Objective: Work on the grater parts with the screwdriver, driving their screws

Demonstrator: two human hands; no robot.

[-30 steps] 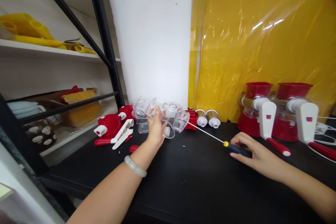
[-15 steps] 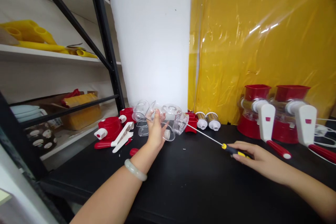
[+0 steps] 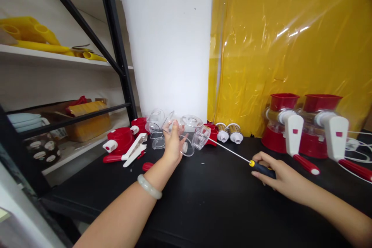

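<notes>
My left hand point(image 3: 173, 142) is wrapped round a clear plastic housing point(image 3: 191, 123), held tilted above the black table point(image 3: 221, 201). In my right hand point(image 3: 270, 170) is the dark and yellow handle of a screwdriver point(image 3: 232, 152). Its long shaft runs left, and the tip reaches into the round end of the clear housing; the exact contact is too small to tell. Behind my left hand stands another clear plastic part point(image 3: 155, 121). Left of it lie a red base point(image 3: 120, 139) and a white crank arm point(image 3: 135, 149) with a red handle.
Two assembled red and white grinders point(image 3: 280, 124) stand at the right. Two metal grater drums point(image 3: 235, 133) and a red part point(image 3: 211, 133) sit behind the housing. A black-framed shelf point(image 3: 116, 42) rises at the left. A red handle end point(image 3: 147, 166) lies beside my left wrist.
The fingers of my right hand have shifted on the screwdriver handle, which has turned and sits slightly farther right. My left hand still holds the clear housing in nearly the same place.
</notes>
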